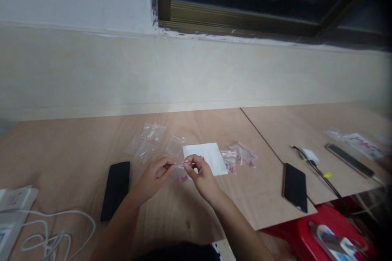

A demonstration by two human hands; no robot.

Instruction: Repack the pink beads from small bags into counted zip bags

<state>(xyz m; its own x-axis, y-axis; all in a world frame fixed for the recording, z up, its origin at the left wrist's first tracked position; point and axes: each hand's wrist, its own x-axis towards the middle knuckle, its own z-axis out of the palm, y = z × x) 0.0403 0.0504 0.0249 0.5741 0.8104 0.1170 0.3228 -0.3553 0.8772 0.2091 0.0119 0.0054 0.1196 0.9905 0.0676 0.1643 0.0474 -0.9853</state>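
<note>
Pale wall (92, 73) stands behind a wooden worktop (171, 216). At far left lies a looped white cable (45, 228), then a black phone (119, 185), and beyond it some clear bags (141, 144). Next, the left hand (154, 177) pinches with its fingers one end of a thin red strip (177, 164), and the right hand (202, 175) pinches the other end. Just below shows clear plastic with pink marks (179, 177); whether it joins the strip, I cannot tell. White paper (217, 159) lies partly behind the right hand, then pink-marked bags (245, 155), then a dark phone (295, 185).
</note>
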